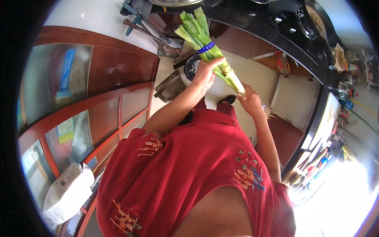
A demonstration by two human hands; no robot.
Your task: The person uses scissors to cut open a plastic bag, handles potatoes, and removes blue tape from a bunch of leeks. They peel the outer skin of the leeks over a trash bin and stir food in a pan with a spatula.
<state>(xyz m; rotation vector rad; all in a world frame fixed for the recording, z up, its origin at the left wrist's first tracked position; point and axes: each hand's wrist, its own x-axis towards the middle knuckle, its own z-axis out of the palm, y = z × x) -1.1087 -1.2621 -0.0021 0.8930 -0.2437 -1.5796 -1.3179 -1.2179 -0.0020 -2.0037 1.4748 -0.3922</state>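
A bundle of green onions is held up in front of me, slanting from upper left to lower right. A blue band circles its green part, and the cut leaf tops point away from me. My left hand grips the stalks just below the band, thumb laid across them. My right hand is closed around the pale lower end, and the roots stick out past it.
A lined waste bin and a dustpan stand on the floor ahead. Long-handled tools lean at the wall. The black counter with a gas stove runs ahead and right. A glass-fronted wooden cabinet is on the left, with a white package.
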